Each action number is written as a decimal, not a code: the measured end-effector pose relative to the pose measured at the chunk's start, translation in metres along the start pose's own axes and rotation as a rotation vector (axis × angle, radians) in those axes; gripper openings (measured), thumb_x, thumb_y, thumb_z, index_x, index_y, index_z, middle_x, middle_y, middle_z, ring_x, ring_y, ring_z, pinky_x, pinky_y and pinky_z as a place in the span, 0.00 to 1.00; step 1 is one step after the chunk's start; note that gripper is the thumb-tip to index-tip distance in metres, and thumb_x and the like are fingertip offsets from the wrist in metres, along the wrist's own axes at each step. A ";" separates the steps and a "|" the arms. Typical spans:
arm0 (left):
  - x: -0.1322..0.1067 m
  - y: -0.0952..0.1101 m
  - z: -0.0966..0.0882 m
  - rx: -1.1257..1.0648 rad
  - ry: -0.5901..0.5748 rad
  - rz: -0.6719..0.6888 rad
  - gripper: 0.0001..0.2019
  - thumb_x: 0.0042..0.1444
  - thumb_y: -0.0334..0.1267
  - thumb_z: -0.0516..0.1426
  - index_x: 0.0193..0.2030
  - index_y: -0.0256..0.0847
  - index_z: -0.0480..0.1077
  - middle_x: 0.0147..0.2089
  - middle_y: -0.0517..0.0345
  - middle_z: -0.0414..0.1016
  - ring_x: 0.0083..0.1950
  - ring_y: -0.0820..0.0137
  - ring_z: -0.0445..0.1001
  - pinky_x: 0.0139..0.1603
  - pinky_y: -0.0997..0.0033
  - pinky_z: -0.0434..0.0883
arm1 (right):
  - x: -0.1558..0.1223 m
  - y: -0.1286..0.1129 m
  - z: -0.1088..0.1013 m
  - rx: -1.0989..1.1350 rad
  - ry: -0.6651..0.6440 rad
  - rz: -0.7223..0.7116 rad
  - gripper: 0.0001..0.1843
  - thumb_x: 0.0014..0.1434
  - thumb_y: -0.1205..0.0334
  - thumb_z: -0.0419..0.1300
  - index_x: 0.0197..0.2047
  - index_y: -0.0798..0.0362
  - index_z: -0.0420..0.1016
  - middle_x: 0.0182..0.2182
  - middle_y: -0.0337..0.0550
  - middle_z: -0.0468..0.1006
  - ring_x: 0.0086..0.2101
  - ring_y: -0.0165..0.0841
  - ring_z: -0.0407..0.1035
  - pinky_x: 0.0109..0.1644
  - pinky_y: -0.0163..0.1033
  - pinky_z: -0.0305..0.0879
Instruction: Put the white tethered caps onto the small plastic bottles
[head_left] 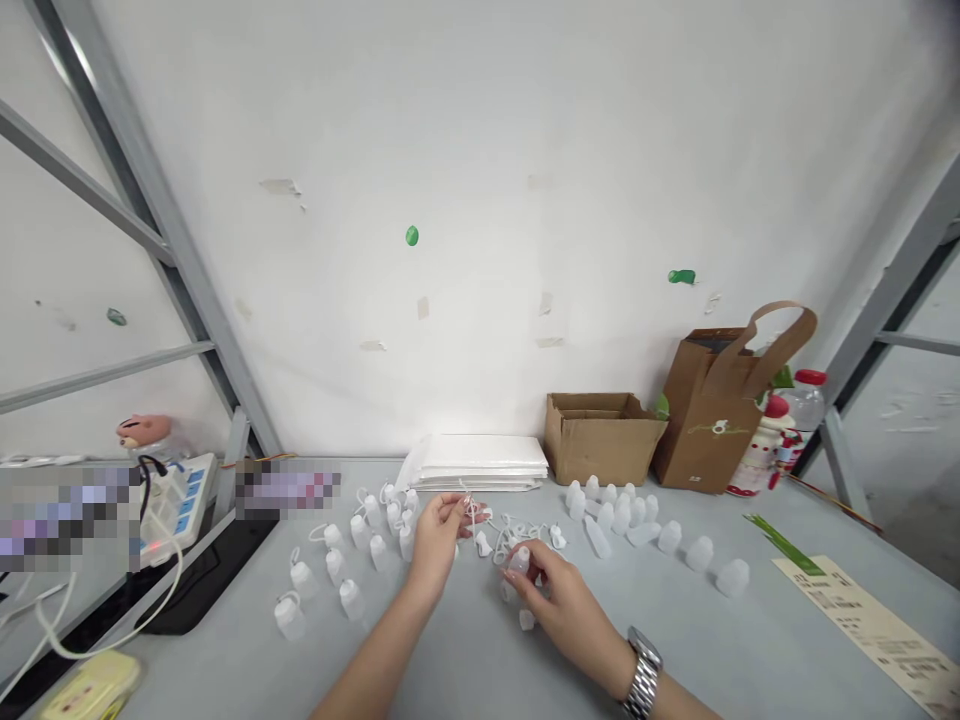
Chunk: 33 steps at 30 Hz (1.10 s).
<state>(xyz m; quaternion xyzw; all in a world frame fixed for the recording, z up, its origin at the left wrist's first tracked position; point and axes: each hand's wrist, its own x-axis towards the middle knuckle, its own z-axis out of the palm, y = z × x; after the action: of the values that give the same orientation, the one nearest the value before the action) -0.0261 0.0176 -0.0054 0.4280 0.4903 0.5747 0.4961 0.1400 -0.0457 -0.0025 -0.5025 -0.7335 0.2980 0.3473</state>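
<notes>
My left hand (437,535) is raised a little over the grey table (480,660), its fingers pinched on a thin white loop cord (472,510). My right hand (555,592), with a metal watch on the wrist, is closed round a small translucent plastic bottle (519,562). A loose pile of white cords and caps (525,535) lies between the hands. To the left stand several small bottles with cords attached (352,560). To the right stand several bottles without cords (637,520).
A stack of white bags (480,462) lies at the back by the wall. A cardboard box (600,435), a brown paper bag (712,420) and drink bottles (795,420) stand at back right. A power strip (176,500) and cables sit at left, a printed sheet (870,620) at right.
</notes>
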 end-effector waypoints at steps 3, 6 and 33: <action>-0.004 0.003 0.000 -0.061 -0.016 -0.025 0.18 0.42 0.46 0.60 0.37 0.38 0.67 0.31 0.51 0.79 0.34 0.63 0.78 0.28 0.71 0.68 | 0.002 0.001 0.001 0.061 0.039 0.001 0.11 0.61 0.57 0.50 0.41 0.52 0.69 0.28 0.38 0.72 0.28 0.32 0.63 0.34 0.34 0.60; -0.006 0.003 0.000 -0.076 -0.044 -0.048 0.18 0.40 0.44 0.62 0.37 0.36 0.71 0.33 0.51 0.79 0.35 0.65 0.77 0.31 0.71 0.69 | 0.004 0.000 0.001 0.107 0.075 -0.018 0.13 0.61 0.57 0.50 0.46 0.53 0.69 0.32 0.40 0.73 0.30 0.32 0.63 0.36 0.35 0.61; -0.023 0.008 0.012 0.276 -0.155 0.226 0.11 0.39 0.32 0.60 0.33 0.42 0.76 0.31 0.57 0.77 0.34 0.66 0.74 0.41 0.65 0.71 | 0.005 0.001 -0.003 0.114 0.265 0.041 0.10 0.57 0.57 0.52 0.27 0.51 0.62 0.20 0.32 0.60 0.23 0.29 0.57 0.27 0.33 0.56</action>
<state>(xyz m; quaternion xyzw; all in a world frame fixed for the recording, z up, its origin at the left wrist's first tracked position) -0.0122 -0.0039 0.0042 0.5872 0.4737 0.5193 0.4014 0.1416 -0.0408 -0.0004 -0.5319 -0.6526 0.2772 0.4630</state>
